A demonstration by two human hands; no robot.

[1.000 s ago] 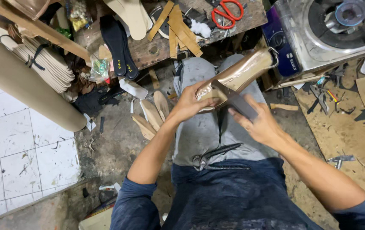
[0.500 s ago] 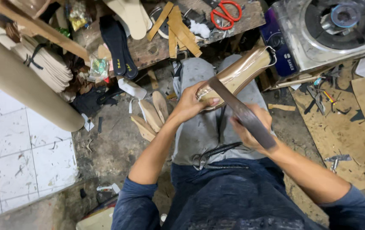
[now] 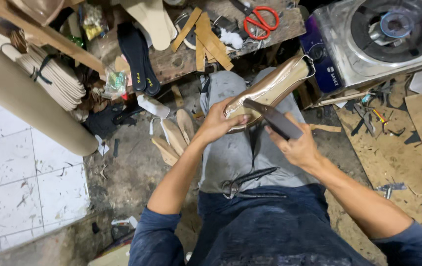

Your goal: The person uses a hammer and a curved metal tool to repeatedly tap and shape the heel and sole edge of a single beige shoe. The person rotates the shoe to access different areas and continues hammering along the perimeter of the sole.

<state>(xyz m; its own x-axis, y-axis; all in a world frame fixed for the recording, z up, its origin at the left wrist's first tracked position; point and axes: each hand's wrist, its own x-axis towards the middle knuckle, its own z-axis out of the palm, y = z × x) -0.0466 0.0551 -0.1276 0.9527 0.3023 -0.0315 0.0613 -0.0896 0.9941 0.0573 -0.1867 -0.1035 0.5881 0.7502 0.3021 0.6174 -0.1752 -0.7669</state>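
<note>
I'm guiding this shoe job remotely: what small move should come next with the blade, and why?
Probably draw the flat dark blade along the edge of the shiny shoe. The right hand holds it with its tip against the shoe, and the left hand grips the shoe steady on the lap, so a stroke looks set up.

Left hand [image 3: 219, 123] covers the near end of the gold shoe form [image 3: 272, 88], fingers wrapped under it, so that end's shape can't be told. Right hand [image 3: 297, 148] hides the handle end of the dark flat tool [image 3: 272, 118]. Stove [image 3: 383, 37] cut off by top and right edges. Cardboard roll [image 3: 28, 93] runs out at left edge. Pliers [image 3: 248, 182] on lap partly in shadow, tips unclear. Small tools on the floor at right too small to tell.
</note>
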